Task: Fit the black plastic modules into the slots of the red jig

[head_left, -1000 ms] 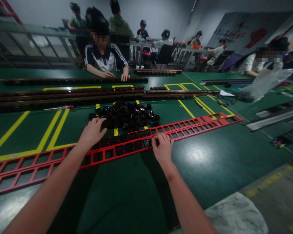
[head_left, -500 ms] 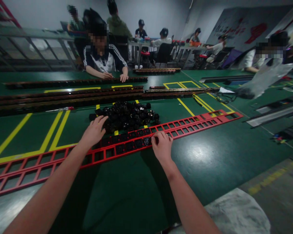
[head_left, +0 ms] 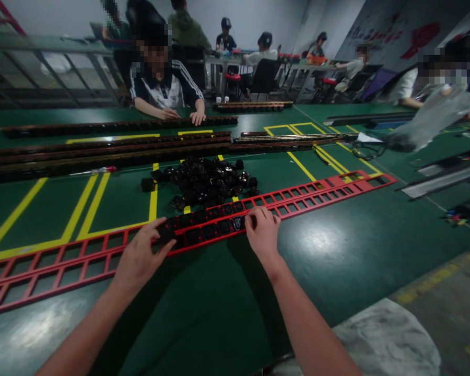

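A long red frame (head_left: 317,196) with two rows of rectangular slots lies across the green table. Black sockets fill several slots near its middle. My left hand (head_left: 141,256) pinches a black socket (head_left: 165,233) over the frame's near row. Fingers curled, my right hand (head_left: 263,231) presses on a black socket (head_left: 238,223) seated in the near row. A heap of loose black sockets (head_left: 207,180) lies just behind the frame.
Long dark strips (head_left: 102,151) lie across the table behind the heap, with a red-handled tool (head_left: 97,170) beside them. A person in a dark striped top (head_left: 160,89) works opposite. A clear plastic bag (head_left: 426,122) sits at the right. More people sit at far tables.
My left hand has drawn back from the heap toward me with a black socket and now holds it over the red frame. My right hand has stayed on its socket.
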`<action>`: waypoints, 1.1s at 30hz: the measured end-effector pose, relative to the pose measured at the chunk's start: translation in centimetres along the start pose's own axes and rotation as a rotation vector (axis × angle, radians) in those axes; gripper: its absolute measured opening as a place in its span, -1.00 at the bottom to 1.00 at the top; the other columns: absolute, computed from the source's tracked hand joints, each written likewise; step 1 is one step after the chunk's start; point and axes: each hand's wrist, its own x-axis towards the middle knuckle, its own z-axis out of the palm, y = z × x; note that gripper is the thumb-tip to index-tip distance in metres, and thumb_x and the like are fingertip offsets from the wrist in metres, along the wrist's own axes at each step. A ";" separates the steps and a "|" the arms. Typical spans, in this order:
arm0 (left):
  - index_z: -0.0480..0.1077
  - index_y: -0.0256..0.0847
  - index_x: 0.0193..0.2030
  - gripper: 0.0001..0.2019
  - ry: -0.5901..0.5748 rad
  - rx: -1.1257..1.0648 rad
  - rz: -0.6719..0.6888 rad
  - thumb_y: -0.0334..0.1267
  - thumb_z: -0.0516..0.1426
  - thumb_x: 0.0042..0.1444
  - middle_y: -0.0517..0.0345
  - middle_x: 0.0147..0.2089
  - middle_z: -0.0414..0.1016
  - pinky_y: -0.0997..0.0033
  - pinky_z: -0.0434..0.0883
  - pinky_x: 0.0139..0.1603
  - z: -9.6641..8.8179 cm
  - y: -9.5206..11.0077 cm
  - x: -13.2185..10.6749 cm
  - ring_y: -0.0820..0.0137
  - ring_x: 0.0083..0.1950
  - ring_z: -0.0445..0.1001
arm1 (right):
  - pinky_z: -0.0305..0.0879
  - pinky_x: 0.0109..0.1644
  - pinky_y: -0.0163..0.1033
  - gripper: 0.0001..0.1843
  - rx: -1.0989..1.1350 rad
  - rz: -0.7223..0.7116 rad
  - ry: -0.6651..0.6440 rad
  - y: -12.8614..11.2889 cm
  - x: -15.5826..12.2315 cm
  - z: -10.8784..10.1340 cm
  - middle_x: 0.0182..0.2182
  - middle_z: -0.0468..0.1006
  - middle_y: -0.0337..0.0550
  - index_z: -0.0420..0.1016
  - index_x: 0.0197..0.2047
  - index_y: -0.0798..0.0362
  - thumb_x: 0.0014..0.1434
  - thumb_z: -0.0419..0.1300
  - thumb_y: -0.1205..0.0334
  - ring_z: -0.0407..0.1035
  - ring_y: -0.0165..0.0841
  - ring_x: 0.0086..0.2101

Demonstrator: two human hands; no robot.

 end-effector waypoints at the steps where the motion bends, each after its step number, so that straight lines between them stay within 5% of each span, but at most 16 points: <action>1: 0.18 -0.12 -0.19 -0.72 0.017 0.026 0.064 -0.18 0.26 0.20 -0.11 0.14 0.54 0.22 0.50 -0.05 0.0 0.3 -0.7 0.20 0.05 0.59 | -0.02 0.06 -0.09 -0.88 0.001 0.000 -0.001 0.0 0.0 0.0 -0.14 0.58 -0.18 0.44 -0.22 -0.01 0.32 0.08 0.29 0.42 -0.24 -0.10; 4: 0.22 -0.14 -0.18 -0.70 0.049 0.093 0.167 -0.18 0.30 0.17 -0.16 0.09 0.57 0.17 0.47 -0.09 0.3 0.7 -1.3 0.13 0.03 0.60 | -0.02 0.07 -0.09 -0.88 0.010 -0.002 -0.001 -0.1 0.0 0.0 -0.13 0.57 -0.18 0.43 -0.21 -0.01 0.32 0.06 0.30 0.42 -0.25 -0.08; 10: 0.27 -0.16 -0.15 -0.74 -0.075 0.034 0.258 -0.18 0.28 0.19 -0.17 0.05 0.56 0.18 0.49 -0.09 0.1 1.2 -0.6 0.17 -0.05 0.59 | -0.02 0.07 -0.08 -0.90 0.005 0.001 -0.006 -0.1 0.0 -0.1 -0.13 0.57 -0.17 0.42 -0.22 -0.02 0.30 0.08 0.28 0.42 -0.25 -0.07; 15: 0.26 -0.15 -0.22 -0.85 -0.076 -0.047 0.202 -0.35 0.21 0.23 -0.13 0.05 0.52 0.20 0.53 -0.04 -0.1 1.8 -1.4 0.23 -0.03 0.58 | -0.02 0.07 -0.09 -0.90 0.018 0.000 0.000 -0.1 0.0 0.0 -0.13 0.57 -0.19 0.42 -0.22 -0.03 0.30 0.08 0.28 0.42 -0.27 -0.06; 23: 0.30 -0.21 0.09 -0.69 0.006 -0.088 0.102 -0.40 0.21 0.22 -0.13 0.11 0.51 0.12 0.53 0.11 0.6 1.8 -1.6 0.20 0.10 0.54 | -0.03 0.06 -0.10 -0.90 0.024 0.000 -0.005 0.0 0.0 0.1 -0.13 0.56 -0.20 0.42 -0.21 -0.02 0.30 0.08 0.27 0.42 -0.28 -0.06; 33: 0.36 -0.16 0.02 -0.78 -0.103 -0.075 0.134 -0.43 0.14 0.25 -0.09 0.10 0.52 0.08 0.51 0.12 0.4 2.1 -1.2 0.19 0.09 0.52 | -0.03 0.08 -0.10 -0.88 0.027 0.020 -0.019 -0.3 0.0 -0.1 -0.11 0.57 -0.18 0.43 -0.21 -0.03 0.30 0.07 0.28 0.41 -0.28 -0.06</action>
